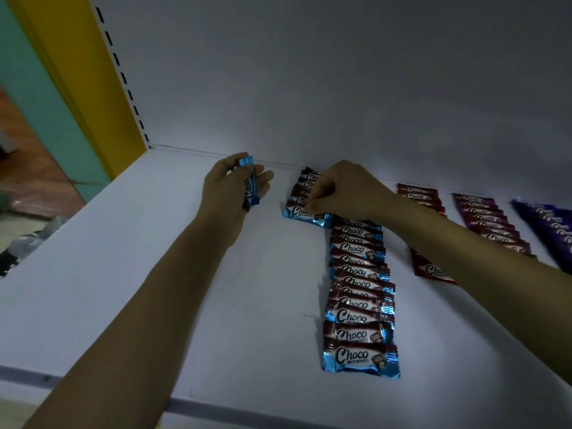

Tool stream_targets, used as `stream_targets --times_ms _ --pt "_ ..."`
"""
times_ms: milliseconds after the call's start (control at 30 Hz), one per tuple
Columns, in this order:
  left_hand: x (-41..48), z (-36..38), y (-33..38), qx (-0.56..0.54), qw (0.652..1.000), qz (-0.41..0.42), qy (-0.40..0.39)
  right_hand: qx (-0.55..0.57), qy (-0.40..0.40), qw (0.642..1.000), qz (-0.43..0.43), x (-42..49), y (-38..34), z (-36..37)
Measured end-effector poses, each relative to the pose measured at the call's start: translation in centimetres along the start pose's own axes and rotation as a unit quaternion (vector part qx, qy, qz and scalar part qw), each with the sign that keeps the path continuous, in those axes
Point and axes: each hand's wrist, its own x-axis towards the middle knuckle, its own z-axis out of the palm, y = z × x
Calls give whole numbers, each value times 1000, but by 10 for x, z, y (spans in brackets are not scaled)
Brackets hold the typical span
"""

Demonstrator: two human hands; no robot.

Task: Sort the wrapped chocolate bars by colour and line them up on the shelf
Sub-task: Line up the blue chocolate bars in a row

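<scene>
- White shelf (154, 274) carries the blue-wrapped row (359, 292), running from 5 o'clock toward 12.
- Right hand (343, 190) pinches a blue bar (305, 213) at 12 o'clock; a careless nudge could skew overlapped neighbours.
- Left hand (229, 187), at 10 o'clock, grips a spare bar (249, 184); it may slip.

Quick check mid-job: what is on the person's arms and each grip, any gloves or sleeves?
The left grip and right grip are bare hands: no gloves, and no rings that show in this dim view. Both forearms are uncovered to the picture's edge, with no sleeves, watch or bands in sight.
</scene>
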Motion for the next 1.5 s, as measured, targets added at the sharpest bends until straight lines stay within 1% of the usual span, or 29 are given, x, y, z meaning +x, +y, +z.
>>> stream_targets --times_ms 133,267,300,367,433,500,567,633,667,700,733,767,800,833,867,900,967,1000,1033,1067,1133,1167,1233,1267,1300,1367,1400,1433,1500 --pt "2 -2 2 -32 999 -13 -17 -33 13 999 -2 3 3 2" --pt "-2 0 1 -85 992 -66 -61 -41 39 998 -23 2 4 4" --pt "-3 2 1 -96 990 -73 -78 -29 58 997 -37 2 2 4" --pt "-6 4 2 -110 985 -68 -116 36 85 994 -64 0 -6 4" --pt "-7 6 2 -108 981 -55 -153 111 79 988 -76 -2 -17 4" --pt "-7 7 2 -103 976 -49 -184 153 69 982 -83 -2 -25 3" --pt "-7 6 1 -114 971 -57 -204 178 61 979 -72 -2 -26 1" --pt "-6 5 1 -118 973 -61 -188 195 59 978 -46 -2 -24 -1" --pt "-6 5 1 -97 981 -51 -161 203 57 977 -31 -2 -22 -3" --pt "-5 5 -1 -55 990 -33 -124 211 55 976 -13 -2 -21 -5" --pt "-4 5 -2 12 997 -6 -81 216 55 975 4 -3 -19 -8" --pt "-4 5 -3 92 994 28 -45 216 54 975 19 -4 -17 -11" --pt "-4 5 -4 167 983 72 -23 214 51 975 27 -6 -15 -14" --pt "-5 6 -5 222 968 118 -19 215 46 975 33 -8 -13 -17" --pt "-6 6 -6 259 952 159 -36 221 39 974 35 -11 -13 -20" --pt "-7 7 -7 282 938 189 -73 228 36 972 36 -13 -13 -23" --pt "-9 6 -10 324 908 225 -142 226 38 973 23 -16 -14 -26" --pt "-9 6 -11 340 897 236 -152 223 43 974 16 -17 -15 -26" --pt "-9 6 -10 343 896 240 -149 241 51 969 12 -17 -16 -26" --pt "-9 6 -8 329 903 235 -142 288 56 956 13 -16 -16 -24" --pt "-14 8 -3 275 932 194 -136 422 54 904 32 -15 -16 -20" --pt "-16 9 -1 254 942 168 -137 467 50 882 40 -14 -16 -17" --pt "-18 11 -2 244 951 134 -138 505 56 860 53 -11 -15 -13" --pt "-17 11 -4 240 955 119 -127 498 69 863 57 -10 -14 -12" --pt "-15 10 -4 234 961 104 -104 460 87 882 54 -10 -12 -13" --pt "-10 8 -4 198 977 68 -42 311 102 945 17 -11 -11 -15" --pt "-7 7 -2 164 985 49 -17 240 88 967 -3 -11 -11 -15" --pt "-6 6 -1 128 991 34 1 185 67 980 -11 -12 -12 -15" --pt "-4 5 1 87 996 19 20 106 27 994 -22 -13 -14 -13"
